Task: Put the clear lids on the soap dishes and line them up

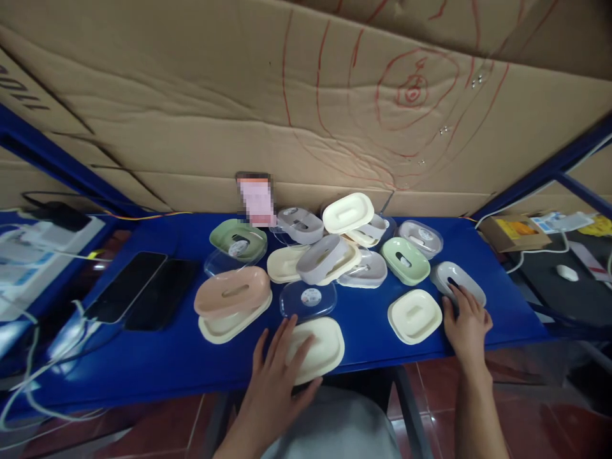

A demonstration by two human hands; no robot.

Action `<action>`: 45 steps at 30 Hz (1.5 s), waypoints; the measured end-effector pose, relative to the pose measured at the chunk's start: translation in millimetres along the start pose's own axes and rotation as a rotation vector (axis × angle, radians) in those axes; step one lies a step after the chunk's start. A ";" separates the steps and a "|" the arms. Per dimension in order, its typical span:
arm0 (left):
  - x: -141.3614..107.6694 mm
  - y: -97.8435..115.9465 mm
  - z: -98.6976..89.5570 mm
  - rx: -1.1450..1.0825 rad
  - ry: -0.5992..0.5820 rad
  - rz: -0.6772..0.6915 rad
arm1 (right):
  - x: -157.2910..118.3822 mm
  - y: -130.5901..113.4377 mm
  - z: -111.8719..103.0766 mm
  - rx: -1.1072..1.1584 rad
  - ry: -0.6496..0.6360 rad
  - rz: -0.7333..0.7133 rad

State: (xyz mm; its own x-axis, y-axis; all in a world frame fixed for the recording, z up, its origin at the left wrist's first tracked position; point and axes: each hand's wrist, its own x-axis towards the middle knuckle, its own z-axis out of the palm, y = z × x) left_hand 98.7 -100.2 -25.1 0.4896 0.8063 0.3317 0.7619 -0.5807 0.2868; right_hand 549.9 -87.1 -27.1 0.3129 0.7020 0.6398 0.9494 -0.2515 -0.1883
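Observation:
My left hand (282, 376) has its fingers spread over the left side of a cream oval dish (327, 347) at the table's front edge. At the right, my right hand (466, 325) rests with its fingers on a grey slotted tray (471, 284). Between the hands lies another cream piece (414, 315). A clear lid with a round label (308, 301) is just behind the left dish. Further left, a pink slotted tray (234, 290) sits on a cream base (229, 328). A light green tray (406, 261) is behind the right cream piece.
Grey, cream and clear pieces pile up mid-table, with a darker green tray (234, 239) at their left. Two dark phones (127, 287) lie left on the blue table (182, 363). Another phone (257, 201) leans on the cardboard wall (191, 115). Cables run at far left.

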 end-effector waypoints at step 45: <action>-24.7 -59.5 -23.0 0.213 0.234 -0.262 | -35.9 -187.4 -24.7 0.565 -0.700 -0.914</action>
State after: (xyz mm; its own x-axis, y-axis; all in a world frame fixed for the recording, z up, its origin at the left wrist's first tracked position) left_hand 31.6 -88.2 -29.7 0.1762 0.8624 0.4745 0.9308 -0.3028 0.2046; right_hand 360.0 -81.6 3.6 -0.6712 0.7111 0.2096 0.6525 0.7008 -0.2883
